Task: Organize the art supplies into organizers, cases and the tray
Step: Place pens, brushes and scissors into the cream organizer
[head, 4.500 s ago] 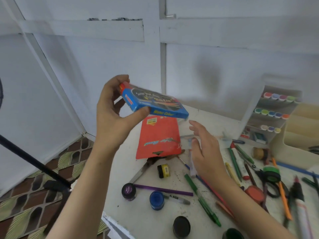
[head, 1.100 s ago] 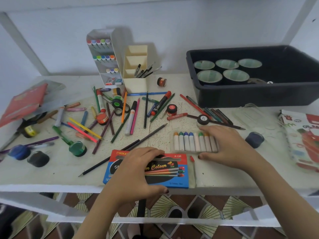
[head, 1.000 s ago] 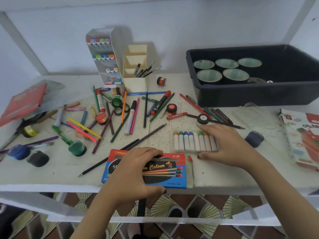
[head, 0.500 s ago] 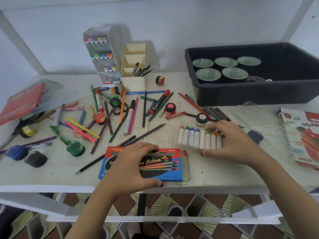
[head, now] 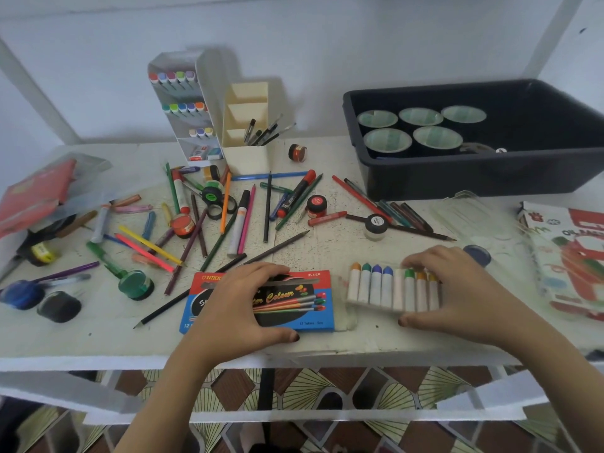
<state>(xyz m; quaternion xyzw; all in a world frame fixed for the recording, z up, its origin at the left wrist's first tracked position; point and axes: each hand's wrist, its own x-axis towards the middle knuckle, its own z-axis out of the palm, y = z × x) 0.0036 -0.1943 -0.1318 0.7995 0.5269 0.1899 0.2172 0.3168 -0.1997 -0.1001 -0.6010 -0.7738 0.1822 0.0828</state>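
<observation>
— What fills most of the frame?
— A white table [head: 98, 335], running edge to edge across the middle. At the upper right a black tray [head: 457, 178] stands on it, with five cups [head: 387, 140] inside.
— Next in size?
— A book [head: 568, 256] at the right edge and a red pack [head: 32, 194] at the left edge. At top centre a white organizer [head: 183, 109] holds markers [head: 171, 76] in rows. A cream organizer [head: 245, 158] stands against its right side, with dark brushes [head: 261, 134] in its front pocket.
— Where is the box?
— The box [head: 313, 308], blue and red, lies flat at lower centre, near the table's front edge. Just beside its right end is a row of tubes [head: 376, 289], caps pointing up the frame.
— And the hands?
— The left hand [head: 235, 308] grips the box, fingers curled over its far edge and thumb on the near edge. The right hand [head: 457, 286] holds the tubes at their right end, fingers curved over the caps and thumb at the bottoms. Whether the tubes are lifted off the table, I cannot tell.
— Anything smaller?
— Pencils [head: 268, 204] lie scattered across the centre and left, with small paint pots [head: 135, 284] among them.
</observation>
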